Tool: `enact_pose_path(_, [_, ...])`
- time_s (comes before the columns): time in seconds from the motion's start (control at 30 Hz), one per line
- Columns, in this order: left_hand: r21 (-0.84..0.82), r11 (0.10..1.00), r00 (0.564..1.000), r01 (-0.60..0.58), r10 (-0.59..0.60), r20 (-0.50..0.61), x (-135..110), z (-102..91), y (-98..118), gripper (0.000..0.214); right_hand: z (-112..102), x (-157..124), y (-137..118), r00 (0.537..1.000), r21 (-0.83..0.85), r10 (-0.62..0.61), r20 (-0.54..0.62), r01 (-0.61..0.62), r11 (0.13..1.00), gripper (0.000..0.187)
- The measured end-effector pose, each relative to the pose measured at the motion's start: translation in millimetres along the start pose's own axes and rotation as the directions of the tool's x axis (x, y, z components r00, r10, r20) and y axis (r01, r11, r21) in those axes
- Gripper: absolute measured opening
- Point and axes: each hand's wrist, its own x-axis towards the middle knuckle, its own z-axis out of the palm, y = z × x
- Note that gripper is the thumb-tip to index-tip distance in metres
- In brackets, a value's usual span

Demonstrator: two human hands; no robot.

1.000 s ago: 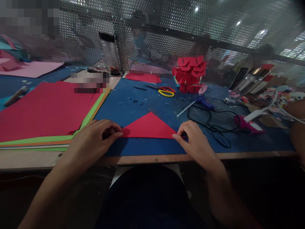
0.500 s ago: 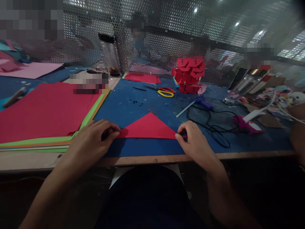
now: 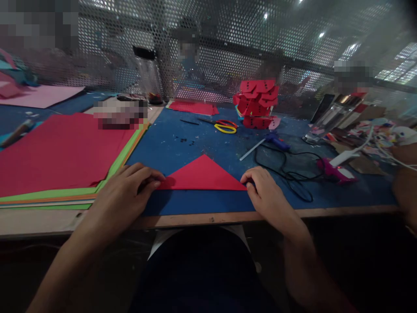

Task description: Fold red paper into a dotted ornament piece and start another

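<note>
A red sheet of paper, folded into a wide triangle, lies on the blue tabletop with its peak pointing away from me and its long straight edge toward me. At its left corner, my left hand pinches the paper between thumb and fingers. My right hand is closed at the opposite corner, its curled fingers and thumb touching the tip. Scissors with red and yellow handles rest beyond the triangle.
Left of me lies a stack of coloured paper, red on top. To the right are a blue glue gun, its black cord and a pink power strip. Red folded pieces are piled at the back, before a perforated screen.
My right thumb and fingers have shifted slightly at the right corner, and the tip that stuck out past them is now mostly hidden. My left hand keeps its hold.
</note>
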Motion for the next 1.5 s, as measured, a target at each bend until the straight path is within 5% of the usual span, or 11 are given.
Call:
enact_pose_path(0.33, [0.077, 0.971, 0.973, -0.227, 0.229, -0.026, -0.9, 8.2, 20.4, 0.044, -2.9, -0.1, -3.7, 1.0, 0.01, -0.017, 0.01, 0.017, 1.0, 0.023])
enact_pose_path(0.7, [0.263, 0.931, 0.962, -0.252, 0.27, -0.033, -35.6, 13.8, 30.2, 0.041, -3.5, -0.7, -4.8, 1.0, -0.001, -0.019, 0.011, 0.019, 1.0, 0.023])
enact_pose_path(1.0, [0.21, 0.953, 0.965, -0.217, 0.241, -0.1, -36.4, 24.7, 42.6, 0.052, -1.9, -1.2, -1.4, 0.999, 0.014, -0.032, 0.0, 0.032, 0.999, 0.023])
enact_pose_path(1.5, [0.243, 0.925, 0.949, -0.293, 0.313, -0.046, -39.3, 32.4, 49.2, 0.065, -3.1, -0.6, -5.0, 1.0, 0.015, -0.017, 0.001, 0.017, 1.0, 0.023])
